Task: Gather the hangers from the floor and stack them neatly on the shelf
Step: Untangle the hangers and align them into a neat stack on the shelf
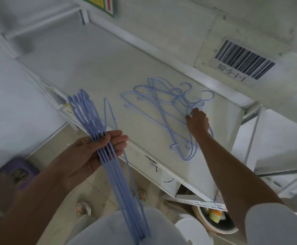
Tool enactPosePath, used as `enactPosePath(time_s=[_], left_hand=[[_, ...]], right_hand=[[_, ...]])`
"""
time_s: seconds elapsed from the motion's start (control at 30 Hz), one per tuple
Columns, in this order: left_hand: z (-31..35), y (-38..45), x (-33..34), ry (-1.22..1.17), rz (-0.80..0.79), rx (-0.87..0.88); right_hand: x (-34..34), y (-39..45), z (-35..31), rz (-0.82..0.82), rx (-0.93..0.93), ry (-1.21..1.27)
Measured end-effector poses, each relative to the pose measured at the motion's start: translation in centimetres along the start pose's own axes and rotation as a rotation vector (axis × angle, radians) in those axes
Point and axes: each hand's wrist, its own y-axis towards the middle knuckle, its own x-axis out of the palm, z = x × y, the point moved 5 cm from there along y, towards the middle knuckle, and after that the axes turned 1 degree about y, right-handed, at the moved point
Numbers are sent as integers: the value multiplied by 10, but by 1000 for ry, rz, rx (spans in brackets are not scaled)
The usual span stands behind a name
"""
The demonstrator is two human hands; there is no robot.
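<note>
- At the centre of the frame, on the white metal shelf (pixel 94 68), a loose heap of thin light-blue plastic hangers (pixel 163 110) is lying with hooks pointing several ways and bars crossing.
- At centre right, the right hand (pixel 197 121) is reaching over that heap, its fingertips pinching the hangers near the hooks; the forearm is stretching up from the lower right corner.
- At lower left, the left hand (pixel 91 152) is lying palm up with fingers nearly straight, and an aligned bundle of the same blue hangers (pixel 107 156) is resting across it, running from the shelf edge down towards the bottom of the frame.
- These hangers are looking light, stiff and slick, and likely to snag on each other's hooks; taking hold at the neck just below the hooks seems the safest way to square them.
- At upper right, a barcode label (pixel 243 59) is sitting on the wall.
</note>
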Motion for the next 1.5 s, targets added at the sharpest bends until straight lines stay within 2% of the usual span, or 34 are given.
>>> enactPosePath(time_s=[0.1,0.2,0.33,0.47,0.57,0.67,0.8,0.9,0.97,1.07,1.23,1.33,1.5], left_hand=[[-2,-1,4,-18,33,19],[-8,1,6,-46,54,32],[-18,6,10,-70,13,17],[-14,10,8,-68,-20,14],[-4,10,2,-63,-43,23],[2,13,0,-58,-37,20],[4,17,2,-52,-38,0],[5,20,0,-69,-28,-7],[6,22,-1,-79,-27,-7],[5,23,-4,-86,-16,-9],[4,23,-9,-117,28,-22],[7,22,-12,-128,69,-7],[19,22,-17,-99,89,12]], right_hand=[[-4,8,-2,-13,-15,-16],[-7,15,-3,10,8,77],[-9,13,-8,15,-19,103],[-29,7,-12,244,-9,231],[-48,-4,-16,401,-87,198],[-65,-13,-19,463,-139,156],[-75,-20,-29,489,-157,324],[-69,-15,-35,463,-154,485],[-53,-5,-37,359,-120,478],[-20,9,-35,162,-64,297],[6,22,-24,-1,21,-71],[9,24,-23,32,-32,-188],[0,15,-34,138,-92,-158]])
